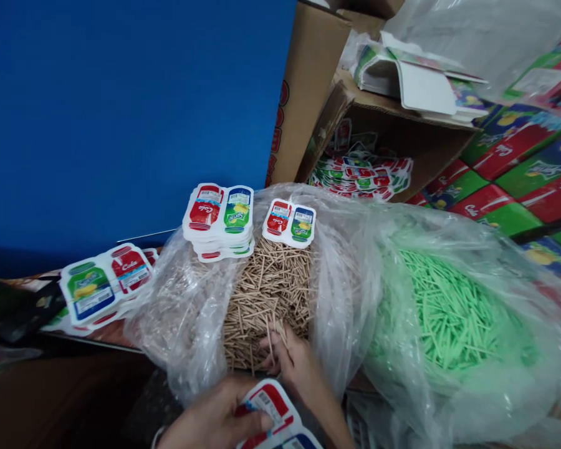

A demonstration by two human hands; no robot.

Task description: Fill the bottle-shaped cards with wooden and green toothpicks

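Observation:
My left hand [222, 411] is closed on a printed Cola and Sprite card [273, 405] at the bottom edge, thumb on top. My right hand [292, 355] reaches into an open clear plastic bag [196, 324] filled with thin tan sticks [275, 274]. Its fingers are pinched round a few of these sticks, which point upward. Beyond it, a single Cola and Sprite card [288, 222] lies on the heap. To its left, a stack of matching cards [219, 218] rests on the bag's edge.
A second clear bag holds green sticks [453, 312] at the right. More printed cards [105, 287] lie at the left beside a dark object [30, 312]. Behind stand a blue panel [121, 125], a cardboard box [430, 137] holding many cards, and stacked Cola and Sprite boxes [509, 149].

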